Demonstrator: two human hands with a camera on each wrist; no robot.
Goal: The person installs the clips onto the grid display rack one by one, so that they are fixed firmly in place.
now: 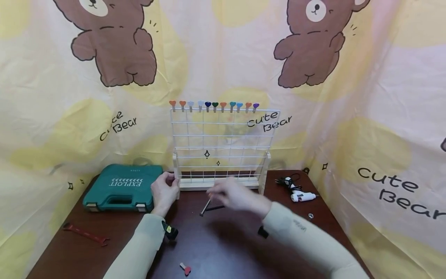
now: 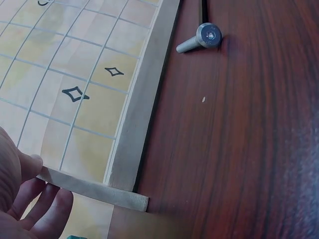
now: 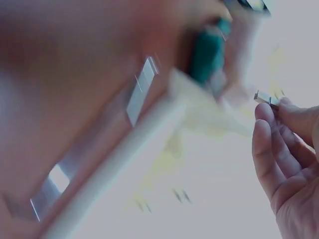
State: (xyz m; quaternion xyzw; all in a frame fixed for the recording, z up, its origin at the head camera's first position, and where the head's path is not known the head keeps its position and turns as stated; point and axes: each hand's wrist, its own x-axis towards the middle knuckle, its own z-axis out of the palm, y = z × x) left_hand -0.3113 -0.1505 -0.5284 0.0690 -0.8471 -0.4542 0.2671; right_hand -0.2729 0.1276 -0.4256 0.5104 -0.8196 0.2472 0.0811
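A white wire grid rack point(image 1: 223, 135) stands in a pale wooden frame, with several heart-topped clips point(image 1: 215, 105) along its top wire. My left hand point(image 1: 164, 193) pinches the frame's left wooden upright point(image 2: 94, 189) between thumb and fingers. In front of the rack's base, my right hand point(image 1: 231, 193) hangs over the table. Between its thumb and forefinger it pinches a small clip point(image 3: 265, 98), most of which the fingers hide. On the table beneath lie a metal bolt point(image 2: 209, 36) and a thin black rod point(image 1: 215, 208).
A teal tool case point(image 1: 122, 186) stands at the left, with a red wrench point(image 1: 85, 233) in front of it. At the right are a white glue gun point(image 1: 303, 196) with its cord and a small ring point(image 1: 311, 216). One red heart clip point(image 1: 187, 270) lies near the front.
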